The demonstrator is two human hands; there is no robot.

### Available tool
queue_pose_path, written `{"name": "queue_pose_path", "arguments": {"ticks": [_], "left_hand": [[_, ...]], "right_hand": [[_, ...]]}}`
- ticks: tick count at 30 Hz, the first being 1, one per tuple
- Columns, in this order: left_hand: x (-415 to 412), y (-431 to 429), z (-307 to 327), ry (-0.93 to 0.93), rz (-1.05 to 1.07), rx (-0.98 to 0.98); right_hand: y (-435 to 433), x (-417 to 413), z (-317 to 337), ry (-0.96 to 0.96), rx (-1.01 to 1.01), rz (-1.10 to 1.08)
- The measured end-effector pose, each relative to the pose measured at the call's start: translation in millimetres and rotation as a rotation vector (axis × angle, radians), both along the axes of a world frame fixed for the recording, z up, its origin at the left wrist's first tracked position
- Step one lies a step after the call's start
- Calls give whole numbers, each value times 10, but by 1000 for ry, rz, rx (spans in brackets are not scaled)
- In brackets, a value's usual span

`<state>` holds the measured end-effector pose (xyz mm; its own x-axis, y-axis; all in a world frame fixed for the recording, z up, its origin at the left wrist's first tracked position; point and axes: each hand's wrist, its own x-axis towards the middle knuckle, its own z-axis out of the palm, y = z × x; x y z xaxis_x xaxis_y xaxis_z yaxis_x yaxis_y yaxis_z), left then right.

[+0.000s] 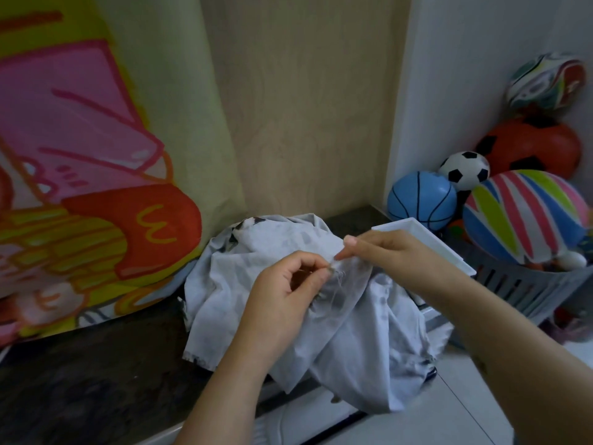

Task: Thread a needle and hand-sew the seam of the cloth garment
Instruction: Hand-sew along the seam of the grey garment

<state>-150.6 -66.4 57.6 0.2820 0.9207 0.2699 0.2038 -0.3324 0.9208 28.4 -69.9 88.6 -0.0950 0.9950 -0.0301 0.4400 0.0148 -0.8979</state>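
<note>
A pale grey-white cloth garment (346, 342) lies bunched on a dark countertop (96, 374) and hangs over its front edge. My left hand (285, 293) has its fingers curled and pinches a fold of the cloth at the seam, where pale thread (337, 277) shows faintly. My right hand (385, 248) comes in from the right, thumb and forefinger pinched together just above that spot. The needle itself is too small and blurred to make out.
A white tray (430, 242) sits behind my right hand. A grey slatted basket (519, 284) at the right holds several colourful balls (526, 216). A bright cartoon-print curtain (80, 171) hangs at the left, with a wooden panel (305, 107) behind.
</note>
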Motion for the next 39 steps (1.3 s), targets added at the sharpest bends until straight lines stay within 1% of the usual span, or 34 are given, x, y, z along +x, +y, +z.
{"name": "queue_pose_path", "arguments": {"ticks": [3,5,6,8,11,12,13,15,17,19,20,21,23,24,25,26,28,29,30,31,32,33,34,37,38,39], "left_hand": [[1,-14,10,27,-25,0],[3,-15,13,47,-27,17],[0,-12,11,64,-26,39],[-4,-6,12,106,-17,113],[-6,3,17,142,20,209],[-4,4,20,149,34,225],[1,3,22,155,45,233],[12,2,15,158,52,242],[21,0,16,156,55,251],[26,1,15,139,47,229],[27,3,14,122,34,200],[26,4,15,97,16,153],[19,2,9,43,-26,1],[11,2,0,24,-39,-83],[6,9,-12,7,-48,-157],[-11,20,-29,-14,-61,-219],[-25,37,-49,-74,-119,-304],[-25,38,-46,-121,-149,-336],[-26,39,-40,-175,-172,-364],[-25,37,-30,-228,-189,-389],[-24,35,-22,-269,-200,-406],[-25,34,-18,-292,-209,-415],[-29,36,-19,-291,-220,-415],[-37,33,-29,-253,-235,-416],[-37,34,-33,-246,-233,-419],[-35,36,-38,-242,-230,-423]], "right_hand": [[-24,-65,20,102,-124,93],[-28,-60,43,108,-193,65],[-34,-59,64,81,-225,26],[-50,-55,87,-55,-268,-39],[-59,-68,79,-250,-294,-53],[-53,-66,68,-269,-312,-54],[-51,-66,61,-242,-325,-54],[-54,-85,78,-80,-347,-31],[-19,-68,33,89,-330,48],[-4,-80,10,275,-311,72],[0,-86,6,328,-292,31],[16,-81,1,340,-251,-46],[72,-28,-5,313,-141,-243],[101,19,-9,344,-109,-336],[119,74,-8,437,-103,-411],[130,115,-3,600,-125,-450],[114,148,30,1028,-189,-452],[105,148,40,1195,-201,-440],[99,142,45,1288,-191,-434],[103,130,38,1321,-163,-431],[105,109,30,1301,-121,-427],[113,87,11,1237,-66,-430],[122,68,-13,1135,0,-445],[129,36,-69,720,193,-526],[127,32,-76,635,239,-530],[126,27,-79,598,264,-515]]}}
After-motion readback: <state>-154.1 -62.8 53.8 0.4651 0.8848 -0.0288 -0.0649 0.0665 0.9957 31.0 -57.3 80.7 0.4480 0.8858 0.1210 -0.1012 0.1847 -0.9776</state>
